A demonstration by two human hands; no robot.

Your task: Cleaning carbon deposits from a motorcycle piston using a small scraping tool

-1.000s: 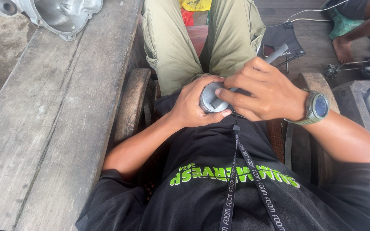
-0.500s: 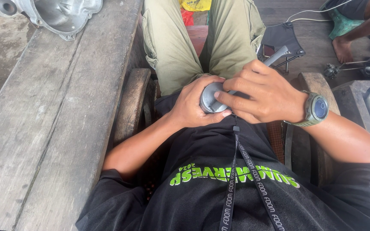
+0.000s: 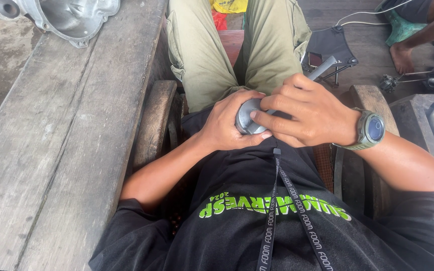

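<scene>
Cupping a round grey metal part [image 3: 247, 116], the left hand [image 3: 227, 123] hides most of it. The right hand [image 3: 307, 113], at 3 o'clock, pinches its rim; a grey handle [image 3: 322, 68] juts behind.

Your left hand [image 3: 224, 123] cups a round grey metal part [image 3: 247, 116] against your lap, while your right hand [image 3: 305, 113], wearing a round grey wristwatch [image 3: 371, 129], pinches its face. A cast aluminium engine cover [image 3: 71, 15] lies well beyond your left hand on the weathered wooden bench [image 3: 51, 150].
</scene>
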